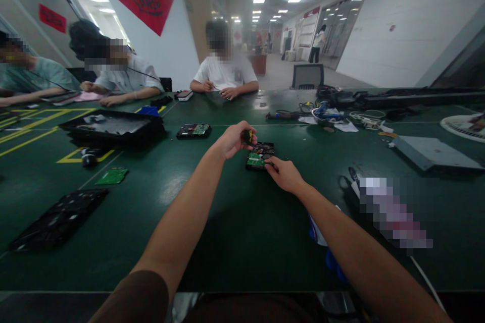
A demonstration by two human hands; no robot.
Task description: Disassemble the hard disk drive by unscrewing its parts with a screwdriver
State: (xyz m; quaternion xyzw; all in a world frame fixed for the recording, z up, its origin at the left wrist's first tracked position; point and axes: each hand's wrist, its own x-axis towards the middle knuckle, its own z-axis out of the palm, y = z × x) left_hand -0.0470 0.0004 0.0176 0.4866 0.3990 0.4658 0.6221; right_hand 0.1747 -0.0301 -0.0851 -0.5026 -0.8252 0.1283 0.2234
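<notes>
A hard drive (259, 155) with a green circuit board lies on the dark green table (242, 232) in front of me. My left hand (235, 139) is closed around a small black and yellow tool handle (248, 136), held upright just above the drive's left side. My right hand (283, 173) rests at the drive's near right corner, fingers pinched against its edge.
A second hard drive (193, 130) lies farther left, beside a black tray (109, 128). A loose green board (111, 176) and a flat black tray (58, 218) lie near left. Cables, a bowl (326, 116) and a grey plate (432, 152) sit right. Three people sit across the table.
</notes>
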